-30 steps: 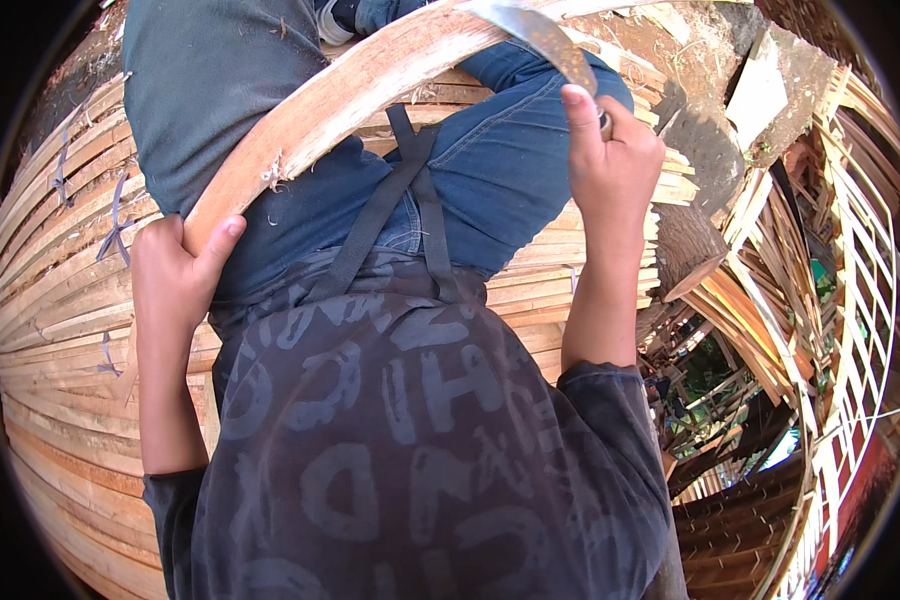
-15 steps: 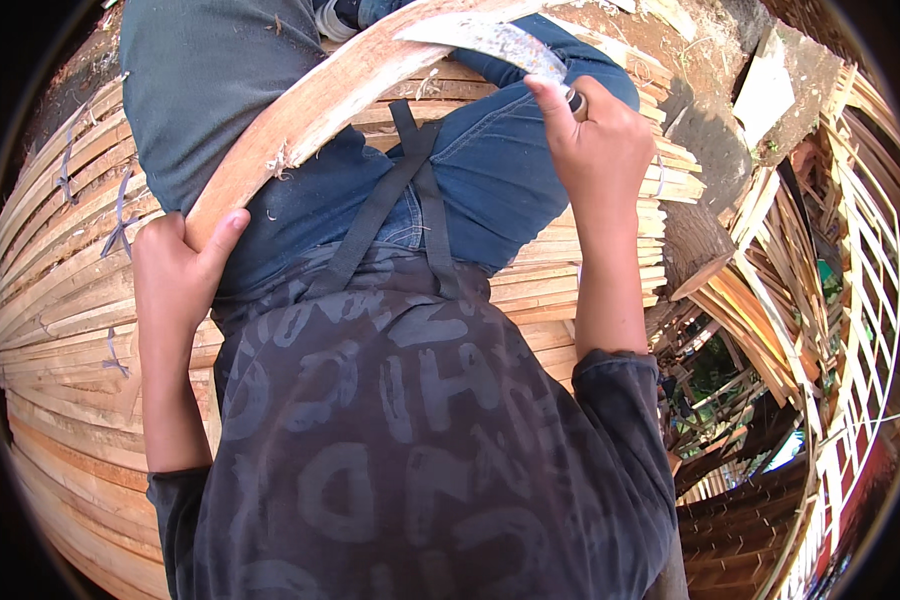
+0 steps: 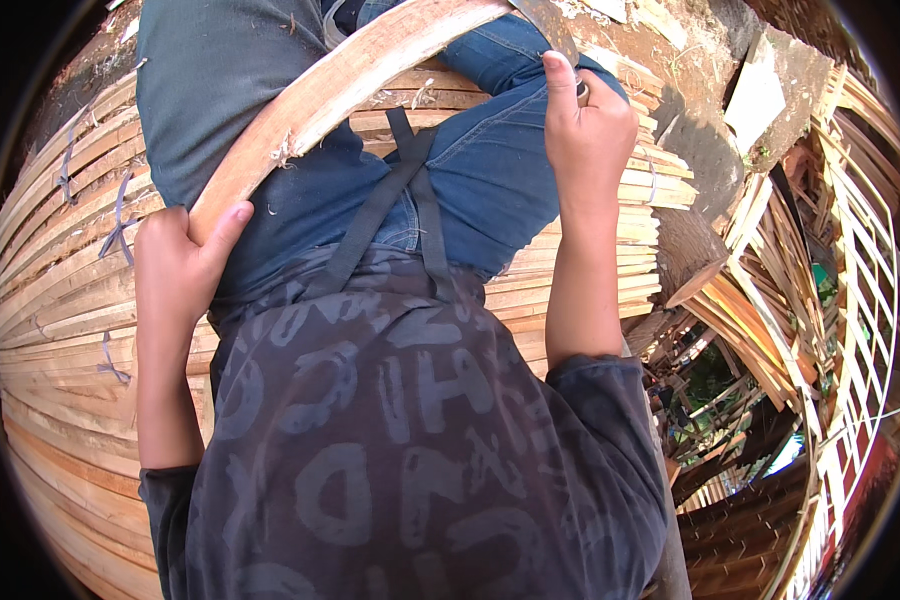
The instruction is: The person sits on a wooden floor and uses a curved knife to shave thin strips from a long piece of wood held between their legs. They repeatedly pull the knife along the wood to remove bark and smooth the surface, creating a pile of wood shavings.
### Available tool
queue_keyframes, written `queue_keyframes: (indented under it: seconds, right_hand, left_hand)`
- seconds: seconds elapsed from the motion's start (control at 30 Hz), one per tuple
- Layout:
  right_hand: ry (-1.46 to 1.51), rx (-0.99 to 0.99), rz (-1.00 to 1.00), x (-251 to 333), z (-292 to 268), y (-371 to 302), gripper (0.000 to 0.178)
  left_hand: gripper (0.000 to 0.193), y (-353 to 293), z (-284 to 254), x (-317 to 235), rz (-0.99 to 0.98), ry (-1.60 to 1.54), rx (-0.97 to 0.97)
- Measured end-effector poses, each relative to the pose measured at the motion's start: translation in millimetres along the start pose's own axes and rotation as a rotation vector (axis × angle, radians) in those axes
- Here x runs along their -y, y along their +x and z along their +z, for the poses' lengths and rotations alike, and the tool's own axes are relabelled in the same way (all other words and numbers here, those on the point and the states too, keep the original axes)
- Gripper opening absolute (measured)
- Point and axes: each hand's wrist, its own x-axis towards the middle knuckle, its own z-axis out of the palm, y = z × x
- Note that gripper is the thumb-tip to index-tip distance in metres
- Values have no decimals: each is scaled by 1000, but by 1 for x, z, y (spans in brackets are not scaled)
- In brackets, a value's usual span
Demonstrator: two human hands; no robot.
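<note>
Over on the right there is an openwork lattice of pale strips, bowed like the side of a basket; split slats are heaped just to its left, though from here I can't tell whether it encloses them. The person sits with both forearms reaching forward, the left elbow only slightly bent. The left hand has the near end of a curved length of wood, fingers curled around it and thumb lying along its upper face; the fingertips are hidden beneath. The right hand is raised over the right thigh of the blue jeans, fingers folded together around the handle of a knife, thumb straight and pointing away from the body. The wood slants across the lap, its long axis running from the near left to the far right in a gentle bow, with a ragged curl of shavings on its right edge. The hooked blade leans far and left toward the wood's far end, at the limit of what I can see, so I can't say if they touch. Beneath the legs, long sawn slats lie in rows, some bound with purple ties.
</note>
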Motion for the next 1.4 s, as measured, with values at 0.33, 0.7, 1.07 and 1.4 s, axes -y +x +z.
queue_keyframes:
  seconds: [0.33,0.7,1.07,1.4]
  right_hand:
    - [-46,-78,267,-54,-23,31,65]
    - [-112,-39,-67,-14,-4,5,58]
    - [-118,-55,324,-58,-30,31,63]
    - [629,-94,508,-79,-28,-5,61]
  left_hand:
    - [77,-2,3,4,39,7,-57]
    - [77,-1,-4,-6,-10,33,24]
    - [76,-5,4,5,23,-10,-39]
    - [76,-2,4,6,19,2,-24]
